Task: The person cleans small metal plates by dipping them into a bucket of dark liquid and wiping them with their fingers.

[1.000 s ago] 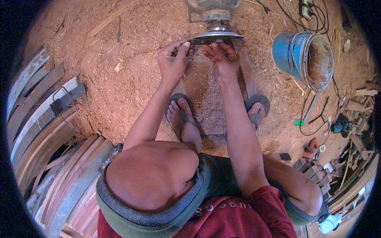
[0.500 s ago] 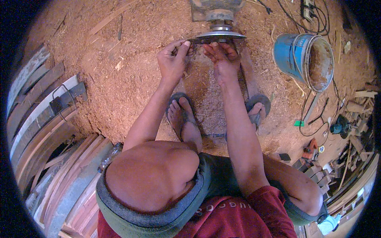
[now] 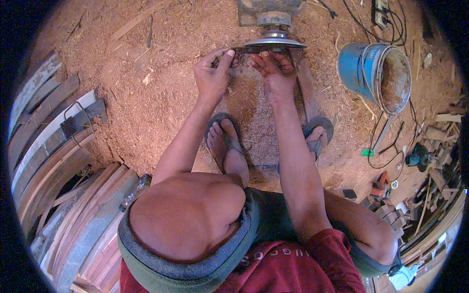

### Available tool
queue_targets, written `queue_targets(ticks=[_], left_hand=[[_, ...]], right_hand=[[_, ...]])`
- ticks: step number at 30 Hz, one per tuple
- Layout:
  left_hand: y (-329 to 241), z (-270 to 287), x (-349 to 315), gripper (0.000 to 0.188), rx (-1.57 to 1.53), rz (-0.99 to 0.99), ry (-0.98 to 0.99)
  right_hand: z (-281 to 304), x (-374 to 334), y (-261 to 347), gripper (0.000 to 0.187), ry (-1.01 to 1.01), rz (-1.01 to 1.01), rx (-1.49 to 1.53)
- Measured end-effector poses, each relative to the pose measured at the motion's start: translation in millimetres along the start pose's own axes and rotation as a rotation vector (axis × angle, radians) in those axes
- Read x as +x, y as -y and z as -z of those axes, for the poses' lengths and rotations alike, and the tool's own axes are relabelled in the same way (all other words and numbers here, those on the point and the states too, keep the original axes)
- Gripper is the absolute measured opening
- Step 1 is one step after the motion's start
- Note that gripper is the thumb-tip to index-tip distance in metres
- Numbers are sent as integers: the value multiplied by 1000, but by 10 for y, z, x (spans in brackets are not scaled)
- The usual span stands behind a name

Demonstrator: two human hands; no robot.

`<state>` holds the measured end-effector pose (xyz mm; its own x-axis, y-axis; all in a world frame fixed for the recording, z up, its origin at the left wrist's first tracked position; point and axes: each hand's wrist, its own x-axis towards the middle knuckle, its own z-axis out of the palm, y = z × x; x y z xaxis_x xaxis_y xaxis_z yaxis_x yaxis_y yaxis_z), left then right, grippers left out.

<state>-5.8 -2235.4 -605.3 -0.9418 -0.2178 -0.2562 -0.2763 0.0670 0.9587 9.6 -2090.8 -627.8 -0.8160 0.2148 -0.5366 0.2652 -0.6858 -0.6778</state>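
Observation:
In front of me, a thin dark metal strip (image 3: 243, 50) lies crosswise, close against the near face of a round grey disc (image 3: 276, 42). The disc is fixed to the shaft of a dusty motor-like machine (image 3: 271, 7). My left hand (image 3: 215, 73) pinches the strip's left end between thumb and fingers. Farther along, my right hand (image 3: 276, 75) has its thumb and fingertips on the strip, palm partly up and the fingers slightly fanned. Those fingers hide part of the strip, and whether it touches the disc I cannot tell.
Sawdust covers the ground (image 3: 161, 97). A blue bucket (image 3: 354, 68) lies tipped to the right, near a power strip (image 3: 380, 12) and cables. Curved boards (image 3: 93, 219) are stacked at left. Wood offcuts (image 3: 439, 161) and a teal power tool (image 3: 416, 155) lie far right.
The disc and machine sit slightly farther right in view, so my hands and the strip are a little more to the left against the disc. Both hands keep their grip.

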Motion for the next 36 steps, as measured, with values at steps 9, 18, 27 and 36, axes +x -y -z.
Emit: queue_targets(ticks=[9,18,27,36], left_hand=[[-31,19,-12,19,17,46,-14],[-15,51,-6,17,-10,35,-21],[8,90,-3,16,-21,11,-6],[-36,89,-16,15,-71,39,-24]], right_hand=[[-8,12,-28,17,31,13,-25],[-48,-15,-35,19,0,-2,-23],[-41,-11,-63,19,24,0,-10],[-32,-7,-108,19,47,9,33]])
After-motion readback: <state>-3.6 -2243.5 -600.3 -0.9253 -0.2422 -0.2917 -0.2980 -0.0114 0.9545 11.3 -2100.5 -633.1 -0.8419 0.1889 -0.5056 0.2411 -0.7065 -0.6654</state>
